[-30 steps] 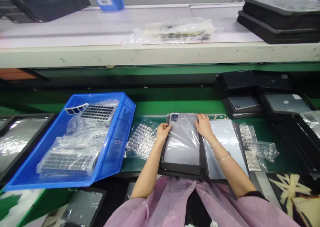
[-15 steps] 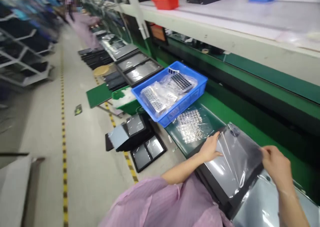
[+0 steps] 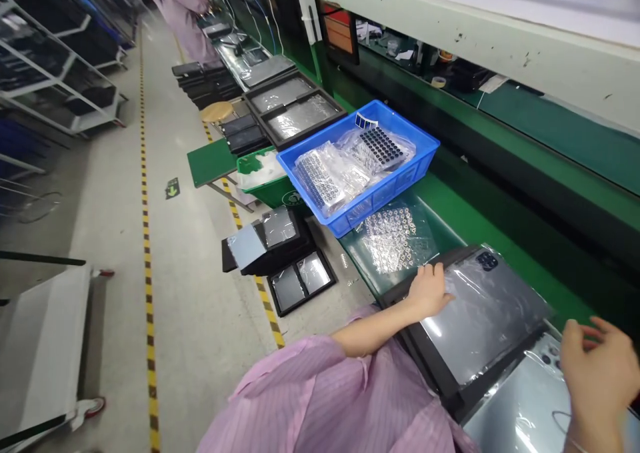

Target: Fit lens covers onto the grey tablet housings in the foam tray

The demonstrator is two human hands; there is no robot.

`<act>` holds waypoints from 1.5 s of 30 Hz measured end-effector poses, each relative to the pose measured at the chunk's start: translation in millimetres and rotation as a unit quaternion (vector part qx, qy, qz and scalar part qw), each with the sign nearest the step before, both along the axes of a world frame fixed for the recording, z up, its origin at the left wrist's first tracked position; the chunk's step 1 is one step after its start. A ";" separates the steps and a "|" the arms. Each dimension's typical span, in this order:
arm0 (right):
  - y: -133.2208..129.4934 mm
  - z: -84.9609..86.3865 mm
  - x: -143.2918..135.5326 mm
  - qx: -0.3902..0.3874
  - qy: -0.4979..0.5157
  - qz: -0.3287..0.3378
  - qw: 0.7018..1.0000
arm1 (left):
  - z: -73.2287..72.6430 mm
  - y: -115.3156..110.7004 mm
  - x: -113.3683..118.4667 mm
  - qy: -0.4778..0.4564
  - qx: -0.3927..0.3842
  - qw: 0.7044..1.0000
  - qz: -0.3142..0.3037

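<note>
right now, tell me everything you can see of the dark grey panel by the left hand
The dark grey panel is flat and roughly rectangular, with a black cluster of round lenses near its far corner. Clear, wrinkled film covers it, catching bright glare. It lies face up on a black tray, slanted across the view, beside a light blue panel. The left hand is at its left edge; whether the fingers grip it is unclear.

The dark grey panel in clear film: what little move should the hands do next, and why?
Perhaps lower the right hand to the dark grey panel's nearest edge to steady it: the left hand is at the opposite edge, while the right hand is off it.
</note>
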State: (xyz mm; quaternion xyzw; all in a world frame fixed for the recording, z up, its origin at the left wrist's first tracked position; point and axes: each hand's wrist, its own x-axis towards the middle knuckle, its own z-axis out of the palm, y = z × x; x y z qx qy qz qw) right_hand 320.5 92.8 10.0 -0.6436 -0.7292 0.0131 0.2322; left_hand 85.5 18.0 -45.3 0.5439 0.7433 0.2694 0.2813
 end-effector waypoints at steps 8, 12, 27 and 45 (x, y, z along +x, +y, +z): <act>-103.3 -61.4 -53.6 -0.114 0.134 0.004 0.984 | 11.3 12.2 -9.1 0.049 -0.063 0.997 -0.001; -102.8 -69.2 -61.4 -0.058 0.163 -0.038 0.984 | 12.2 16.5 -18.5 0.059 -0.061 0.995 -0.044; -159.8 -68.7 -88.1 -0.031 0.264 -0.066 0.962 | 0.7 -16.7 -27.7 0.121 0.040 0.986 -0.107; -166.7 -87.5 115.3 -0.174 0.212 -0.368 0.889 | 31.2 6.1 -45.2 -0.114 -0.223 0.968 -0.018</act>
